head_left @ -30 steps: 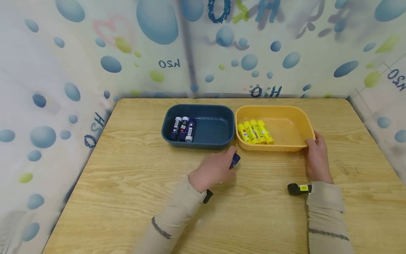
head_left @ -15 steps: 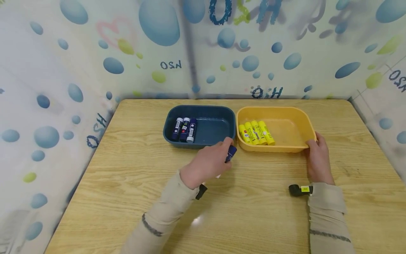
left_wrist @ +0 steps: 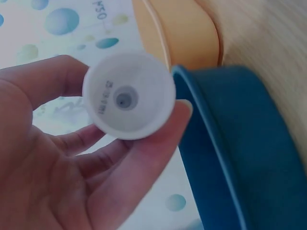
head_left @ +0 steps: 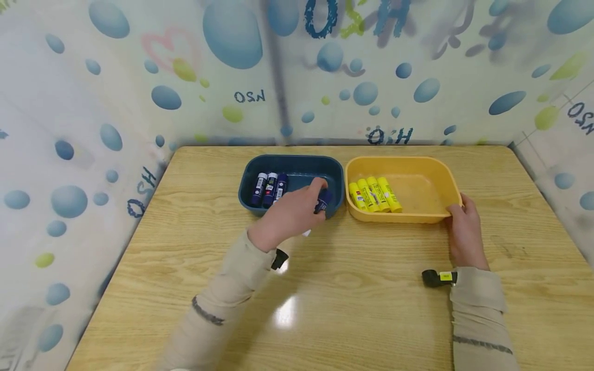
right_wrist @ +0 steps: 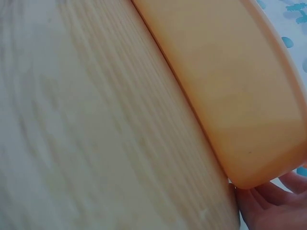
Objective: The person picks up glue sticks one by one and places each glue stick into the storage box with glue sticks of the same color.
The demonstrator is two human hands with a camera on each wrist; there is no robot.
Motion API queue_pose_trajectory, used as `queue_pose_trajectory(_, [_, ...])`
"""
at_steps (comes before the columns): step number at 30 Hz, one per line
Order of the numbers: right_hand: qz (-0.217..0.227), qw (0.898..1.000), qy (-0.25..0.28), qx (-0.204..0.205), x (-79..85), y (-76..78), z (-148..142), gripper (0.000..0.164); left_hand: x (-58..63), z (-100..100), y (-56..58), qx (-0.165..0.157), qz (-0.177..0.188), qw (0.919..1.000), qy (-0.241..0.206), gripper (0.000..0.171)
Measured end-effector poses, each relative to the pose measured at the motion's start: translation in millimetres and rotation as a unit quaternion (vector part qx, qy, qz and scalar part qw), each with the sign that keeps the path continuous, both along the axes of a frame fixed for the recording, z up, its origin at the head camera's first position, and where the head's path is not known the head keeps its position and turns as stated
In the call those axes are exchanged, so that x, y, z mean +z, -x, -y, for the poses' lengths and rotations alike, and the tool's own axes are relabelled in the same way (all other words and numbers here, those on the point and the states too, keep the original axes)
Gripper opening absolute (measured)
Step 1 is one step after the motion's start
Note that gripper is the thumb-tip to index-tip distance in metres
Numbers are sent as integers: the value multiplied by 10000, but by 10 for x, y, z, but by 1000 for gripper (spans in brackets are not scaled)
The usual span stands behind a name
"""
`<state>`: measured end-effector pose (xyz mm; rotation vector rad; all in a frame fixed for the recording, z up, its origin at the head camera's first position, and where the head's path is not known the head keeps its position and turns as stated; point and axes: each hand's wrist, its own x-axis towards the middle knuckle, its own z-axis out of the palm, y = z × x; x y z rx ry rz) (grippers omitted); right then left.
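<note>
My left hand (head_left: 291, 212) pinches a dark blue glue stick (head_left: 323, 202) between thumb and fingers, over the right front part of the blue bin (head_left: 303, 178). In the left wrist view, the white round end of this glue stick (left_wrist: 132, 96) faces the camera, beside the blue bin's wall (left_wrist: 254, 139). Several dark blue glue sticks (head_left: 269, 190) lie side by side at that bin's left end; my hand partly covers them. My right hand (head_left: 466, 234) grips the front right corner of the yellow bin (head_left: 424, 190), also seen in the right wrist view (right_wrist: 230, 91).
Several yellow glue sticks (head_left: 375, 195) lie in a row at the yellow bin's left end. Both bins stand side by side on a wooden table (head_left: 362, 299), near its back edge. A patterned wall (head_left: 287, 77) rises behind it.
My left hand has moved forward and left with the glue stick, from in front of the bins to over the blue bin. My right hand stays at the yellow bin's corner.
</note>
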<state>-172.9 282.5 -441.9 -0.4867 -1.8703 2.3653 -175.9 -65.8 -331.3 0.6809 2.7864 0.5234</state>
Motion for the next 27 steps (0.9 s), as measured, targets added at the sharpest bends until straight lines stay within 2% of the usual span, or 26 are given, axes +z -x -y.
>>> queue_pose_trajectory(6, [5, 10000, -51, -2, -4, 6, -3, 54, 94, 69, 182, 105, 129, 9998, -61, 51])
queue_pose_trajectory(17, [20, 9999, -140, -12, -17, 10, -2, 54, 170, 139, 533, 374, 442, 9982, -139, 49])
queue_pose_trajectory(23, [55, 9998, -174, -83, -12, 13, 3, 53, 138, 185, 755, 535, 767, 9955, -153, 46])
queue_pose_trajectory(27, [69, 9997, -211, -68, -10, 18, 5, 54, 101, 209, 883, 783, 1076, 9909, -187, 44])
